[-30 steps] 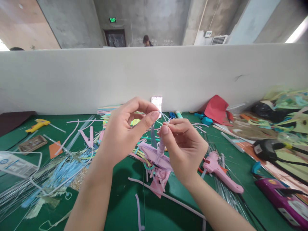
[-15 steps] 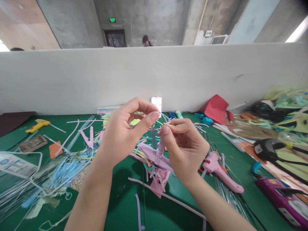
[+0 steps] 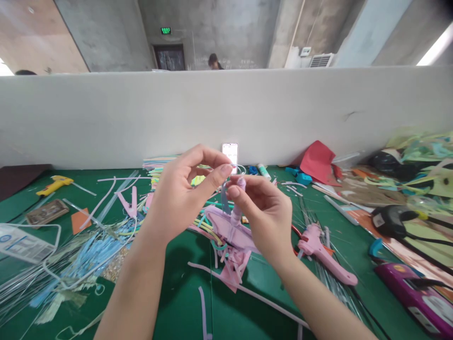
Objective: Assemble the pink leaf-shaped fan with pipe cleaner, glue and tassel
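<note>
My left hand point(image 3: 193, 189) is closed in a pinch, thumb against index finger, on the end of a thin pale strip that looks like a pipe cleaner point(image 3: 242, 168). The strip curves in a loop toward my right hand point(image 3: 267, 208). Those right fingers close around the top of an upright lavender wrapped stem point(image 3: 236, 215). Below it, the stem stands on a flat lavender piece point(image 3: 222, 224). Between my hands hangs a bluish translucent ribbon point(image 3: 225, 198). What the right fingertips press on is partly hidden.
A pink glue gun point(image 3: 325, 255) lies right, near a purple device point(image 3: 417, 300). At left are a yellow glue gun point(image 3: 54, 185), a small tray point(image 3: 47, 212) and blue fringe point(image 3: 88, 255). A phone point(image 3: 230, 153) leans on the white partition point(image 3: 226, 108).
My right hand has moved left, closer to my left hand, and the top of the lavender stem now shows between its fingers. My left hand has stayed almost still.
</note>
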`<state>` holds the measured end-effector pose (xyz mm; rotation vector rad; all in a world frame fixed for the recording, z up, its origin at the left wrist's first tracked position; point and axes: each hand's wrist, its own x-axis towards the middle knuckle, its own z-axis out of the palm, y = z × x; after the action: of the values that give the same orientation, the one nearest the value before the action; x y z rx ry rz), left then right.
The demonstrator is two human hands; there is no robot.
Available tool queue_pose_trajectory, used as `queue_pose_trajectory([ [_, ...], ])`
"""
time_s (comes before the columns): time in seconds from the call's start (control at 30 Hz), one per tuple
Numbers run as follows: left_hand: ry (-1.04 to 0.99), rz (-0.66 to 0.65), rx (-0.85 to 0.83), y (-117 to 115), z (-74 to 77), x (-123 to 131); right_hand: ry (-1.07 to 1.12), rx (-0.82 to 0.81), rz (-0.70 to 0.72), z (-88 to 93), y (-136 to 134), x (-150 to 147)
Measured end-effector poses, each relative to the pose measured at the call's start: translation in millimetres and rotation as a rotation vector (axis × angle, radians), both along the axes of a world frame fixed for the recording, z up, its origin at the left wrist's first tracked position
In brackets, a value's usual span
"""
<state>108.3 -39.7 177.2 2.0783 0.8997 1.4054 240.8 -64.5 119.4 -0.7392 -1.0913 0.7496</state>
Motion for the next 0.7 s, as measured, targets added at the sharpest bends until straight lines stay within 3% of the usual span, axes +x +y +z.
queue_pose_trajectory([
  [0.1,0.001,-0.002,-0.004,0,-0.2,0,0.088,-0.072,0.154,0.1,3,4],
  [0.3,0.003,0.008,0.011,1,0.4,0,0.272,-0.135,0.292,-0.6,7,10],
  [0.47,-0.006,0.003,0.013,2,-0.2,1,0.402,-0.201,0.265,-2.4,11,10],
  [0.7,0.014,0.009,0.002,2,-1.1,1,0.410,-0.205,0.207,-1.3,11,7],
])
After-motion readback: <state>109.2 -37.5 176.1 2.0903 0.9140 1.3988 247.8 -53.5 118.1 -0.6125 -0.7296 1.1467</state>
